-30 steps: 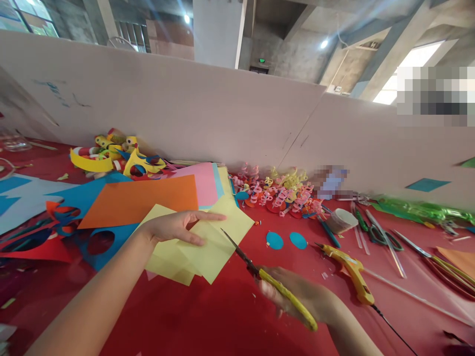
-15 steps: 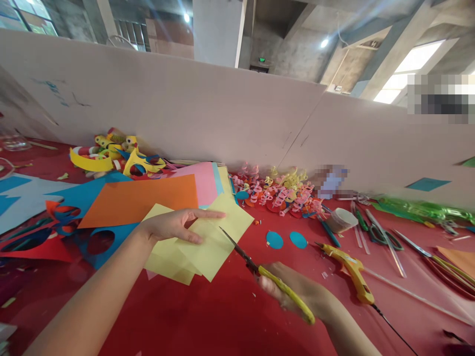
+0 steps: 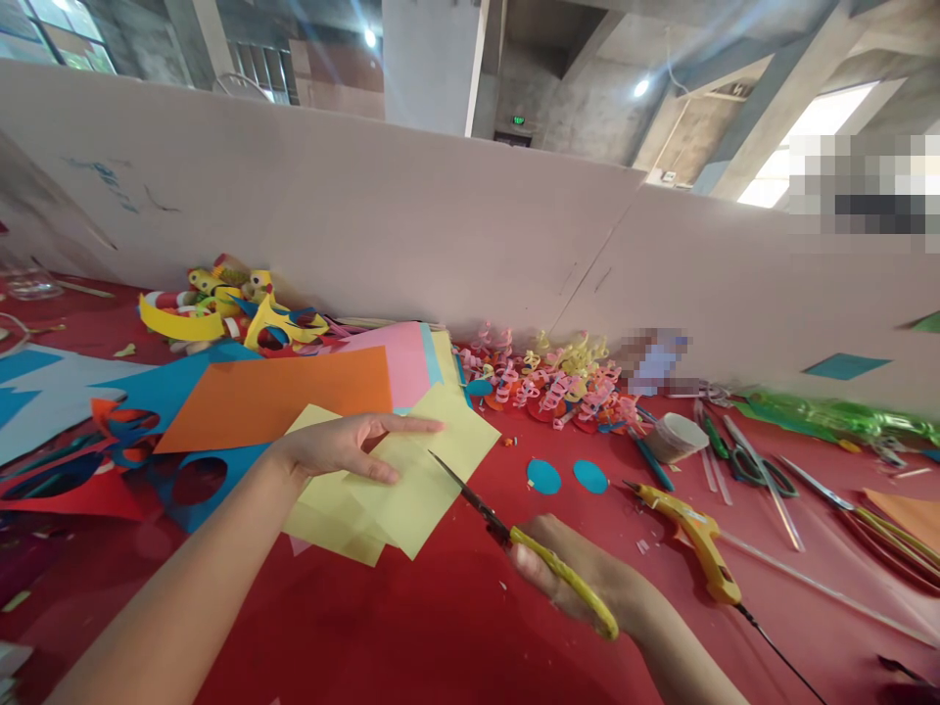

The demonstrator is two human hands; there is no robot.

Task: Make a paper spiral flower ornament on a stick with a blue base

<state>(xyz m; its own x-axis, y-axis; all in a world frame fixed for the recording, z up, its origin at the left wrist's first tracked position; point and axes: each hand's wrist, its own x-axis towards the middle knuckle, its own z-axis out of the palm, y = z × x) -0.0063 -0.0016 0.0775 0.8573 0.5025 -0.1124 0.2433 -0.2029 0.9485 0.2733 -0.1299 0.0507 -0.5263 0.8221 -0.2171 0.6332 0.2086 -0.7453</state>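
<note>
Red, smooth tabletop (image 3: 308, 636), bearing a crisp orange paper rectangle (image 3: 294, 392). In front of it, overlapping others of its colour, the matte, angular yellow sheet (image 3: 411, 511) lies under the left hand (image 3: 342, 446), thumb and forefinger spread apart on it; whether hidden fingers grip below cannot be told. The right hand (image 3: 587, 560) has its fingers wrapped around yellow-handled scissors (image 3: 500, 530), the slender metal tip over the sheet, contact uncertain. Good scissor work here probably calls for taut paper and fingertips clear of the blades. Smallest: two flat blue discs (image 3: 544, 477).
</note>
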